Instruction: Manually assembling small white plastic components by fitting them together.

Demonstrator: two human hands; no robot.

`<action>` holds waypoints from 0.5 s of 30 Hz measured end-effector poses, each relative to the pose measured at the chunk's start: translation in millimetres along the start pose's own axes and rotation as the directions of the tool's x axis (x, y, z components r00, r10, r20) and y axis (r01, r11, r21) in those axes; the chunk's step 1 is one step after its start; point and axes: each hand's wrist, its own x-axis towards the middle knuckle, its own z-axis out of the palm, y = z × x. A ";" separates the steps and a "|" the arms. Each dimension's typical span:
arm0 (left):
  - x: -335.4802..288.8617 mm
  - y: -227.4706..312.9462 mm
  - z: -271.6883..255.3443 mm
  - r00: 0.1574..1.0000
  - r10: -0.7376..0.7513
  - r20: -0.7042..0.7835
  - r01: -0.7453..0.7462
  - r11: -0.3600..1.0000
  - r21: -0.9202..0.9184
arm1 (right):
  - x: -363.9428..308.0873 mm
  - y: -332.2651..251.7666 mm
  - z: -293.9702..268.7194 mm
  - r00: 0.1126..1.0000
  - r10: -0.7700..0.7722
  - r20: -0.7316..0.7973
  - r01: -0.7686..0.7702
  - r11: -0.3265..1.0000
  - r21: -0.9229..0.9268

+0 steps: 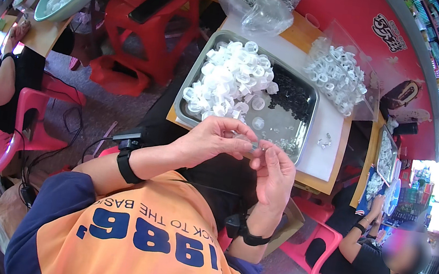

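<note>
My left hand (213,144) is closed in a pinch around a small translucent plastic piece (242,138), mostly hidden by my fingers. My right hand (273,172) meets it fingertip to fingertip, its thumb and forefinger pinched together. Anything between those right fingers is too small to name. Both hands are at the near edge of a metal tray (309,128). Heaped on the tray's left side are white plastic ring-shaped caps (233,75). Small black parts (293,94) cover its far right, and tiny clear pieces (285,144) lie near my right hand.
Right of the tray lies a clear bag of white caps (338,75); a few small pieces (324,141) rest on the white board (333,160). Plastic bags (264,10) stand behind. Red stools (145,27) are at left. Other people sit at both sides, one on a pink chair (324,245).
</note>
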 end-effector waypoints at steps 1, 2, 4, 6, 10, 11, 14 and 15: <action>-0.3 0.3 0.5 0.999 0.031 0.021 -0.032 0.999 0.027 | -1.5 2.0 4.8 1.000 0.001 0.000 -0.001 1.000 0.001; -1.1 -0.9 0.0 0.999 0.031 0.021 -0.032 0.999 0.026 | -2.9 4.0 9.3 0.999 -0.033 -0.001 0.033 0.999 -0.023; -3.1 -5.3 -1.3 0.994 0.103 0.033 -0.103 0.995 -0.017 | -4.5 10.1 14.4 0.996 -0.092 -0.021 0.089 0.990 -0.113; -4.7 -8.6 -2.2 0.996 0.088 0.034 -0.086 0.995 -0.049 | -5.8 12.7 16.9 0.994 -0.105 -0.018 0.102 0.985 -0.142; -8.5 -5.5 -3.5 1.000 0.002 0.011 -0.001 0.993 -0.118 | -9.1 11.6 26.9 0.985 -0.152 -0.082 0.118 0.938 -0.327; -9.0 -5.3 -4.3 1.000 0.005 0.010 -0.004 0.993 -0.118 | -11.0 11.2 31.8 0.985 -0.153 -0.079 0.119 0.937 -0.328; -9.0 -7.2 -7.5 0.999 -0.036 0.012 0.038 0.979 -0.199 | -15.5 13.3 41.3 0.950 -0.269 -0.156 0.162 0.855 -0.493; -8.0 -10.4 -9.7 0.999 -0.030 0.015 0.033 0.975 -0.221 | -15.1 17.1 39.5 0.919 -0.386 -0.084 0.261 0.753 -0.604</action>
